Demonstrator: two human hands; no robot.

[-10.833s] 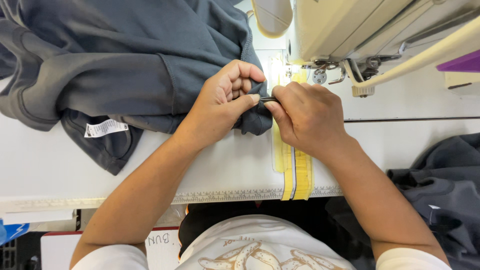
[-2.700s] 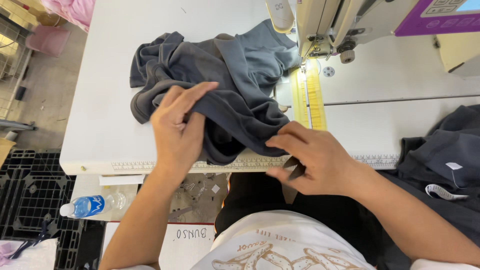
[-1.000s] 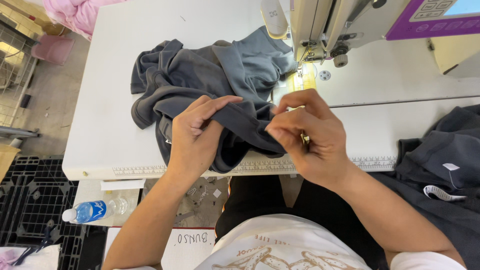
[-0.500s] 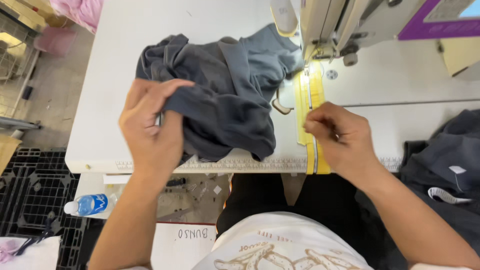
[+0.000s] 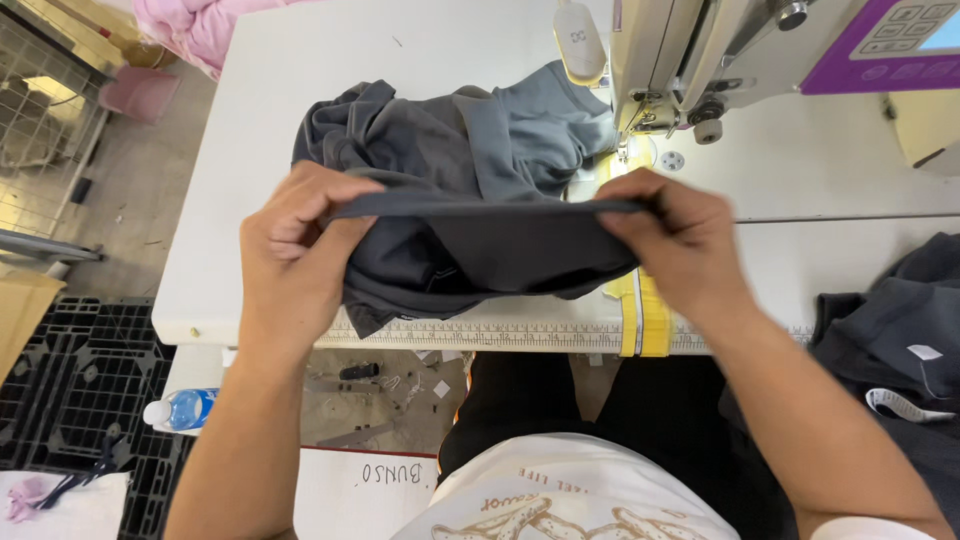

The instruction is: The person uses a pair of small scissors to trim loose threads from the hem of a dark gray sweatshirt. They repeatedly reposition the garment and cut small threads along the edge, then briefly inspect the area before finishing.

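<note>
A: In the head view, what are the hands doing?

B: Both grip one grey garment [image 5: 470, 190]. The left hand [image 5: 295, 255] has its fingers [image 5: 330, 195] curled over one end of a folded edge [image 5: 480, 208], clenched on the cloth. The right hand [image 5: 675, 235] pinches the other end with its fingertips [image 5: 640, 205]. The edge runs taut and nearly level between the two sets of fingers.

A: And the rest of the garment?

B: It hangs below the stretched edge and bunches up beyond the fingers, lying on the white table [image 5: 230, 180]. The heap reaches up toward the sewing machine [image 5: 700, 50], which stands just beyond the right fingertips.

A: Anything under the hands?

B: A yellow tape strip [image 5: 645, 310] lies on the table just beneath the right hand, crossing a printed ruler [image 5: 520, 335] along the table's near edge. The cloth overlaps that ruler below the left fingers.

A: What else is near?

B: A pile of dark garments [image 5: 890, 330] with white labels sits outward of the right forearm, apart from the fingers. Down on the floor, outward of the left forearm, lies a water bottle [image 5: 180, 408] beside a black pallet [image 5: 70, 390]. Pink cloth [image 5: 215, 25] shows far beyond the left fingers.
</note>
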